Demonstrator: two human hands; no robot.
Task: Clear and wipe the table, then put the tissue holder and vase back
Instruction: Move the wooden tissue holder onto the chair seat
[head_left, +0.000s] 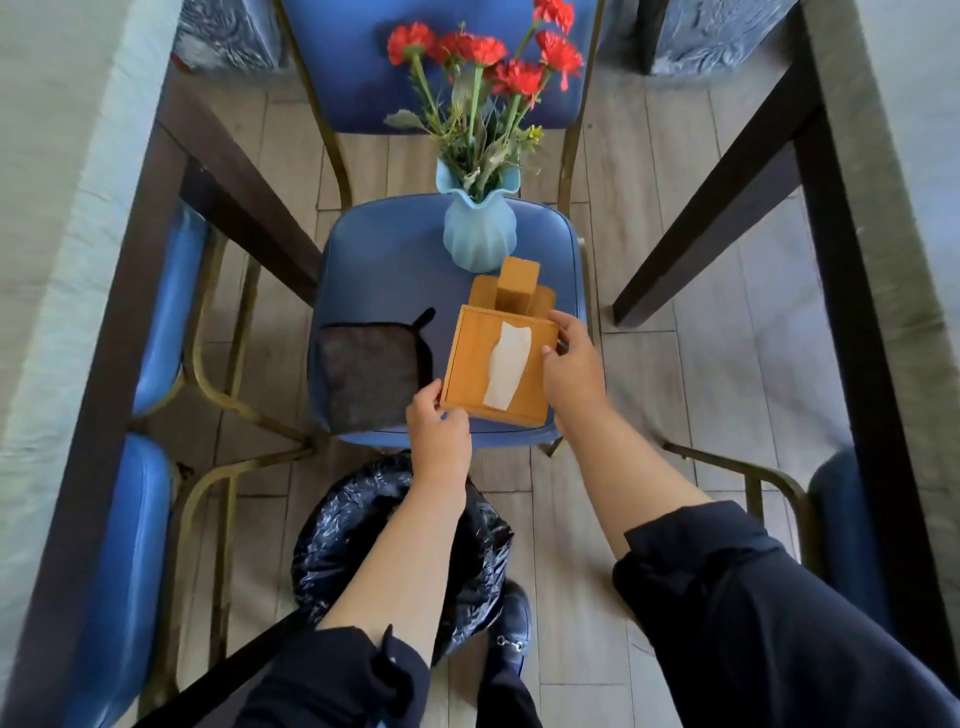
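Two hands grasp the wooden tissue holder (498, 364) on a blue chair seat (384, 270): left hand (436, 423) at its near corner, right hand (571, 358) along its side. Beside it stands the vase (479, 234). Next, seemingly, a level lift to the tabletop (47, 218).

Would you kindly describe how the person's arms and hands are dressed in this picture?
Both arms wear dark navy sleeves pushed up towards the elbows, leaving the forearms bare. The left sleeve bunches into folds at its cuff; the right sleeve looks loose and wide. The left hand and right hand are bare: no gloves, rings, watch or bracelet show.
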